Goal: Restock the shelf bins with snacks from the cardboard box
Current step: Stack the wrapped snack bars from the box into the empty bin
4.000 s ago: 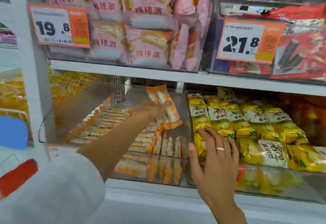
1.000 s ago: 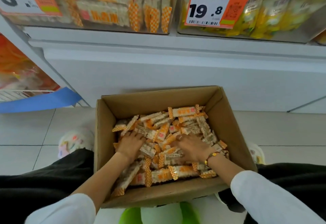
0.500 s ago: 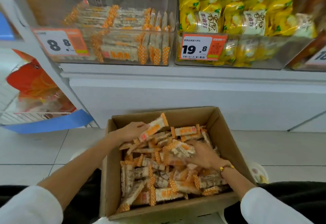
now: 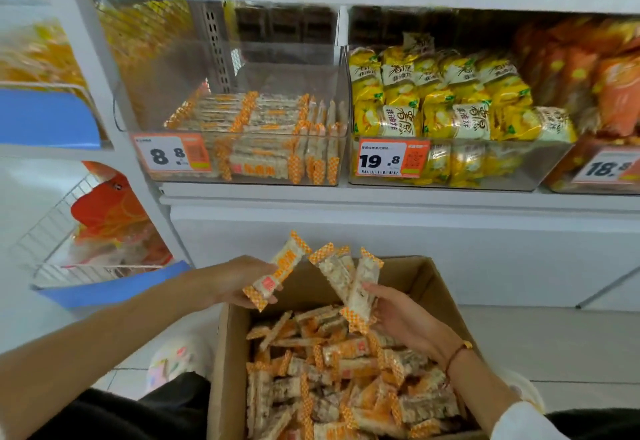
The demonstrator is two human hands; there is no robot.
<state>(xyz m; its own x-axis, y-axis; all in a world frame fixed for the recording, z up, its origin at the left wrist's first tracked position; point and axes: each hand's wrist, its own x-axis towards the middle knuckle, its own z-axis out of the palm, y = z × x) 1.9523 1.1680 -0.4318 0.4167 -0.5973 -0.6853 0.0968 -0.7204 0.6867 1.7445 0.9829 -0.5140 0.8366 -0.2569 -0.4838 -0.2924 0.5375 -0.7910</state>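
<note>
An open cardboard box (image 4: 228, 363) on the floor holds several orange-and-white snack bars (image 4: 346, 370). Above its far edge my left hand (image 4: 235, 282) grips one snack bar (image 4: 278, 268), tilted up to the right. My right hand (image 4: 405, 318) holds a small bunch of snack bars (image 4: 349, 280) fanned upward. On the shelf above stands a clear bin (image 4: 242, 93) with the 8.8 price tag (image 4: 171, 154). It is partly filled with the same bars in rows, and its upper half is empty.
To the right a clear bin (image 4: 540, 162) holds yellow packets, with an orange-packet bin (image 4: 606, 93) beyond. A wire basket (image 4: 52, 231) with a blue front sits low on the left. White shelf edge (image 4: 381, 197) runs above the box. Tiled floor lies around it.
Both hands have lifted out of the box with bars. The right hand, which was reaching among the bars, now holds a bunch. The view has tilted up toward the shelf.
</note>
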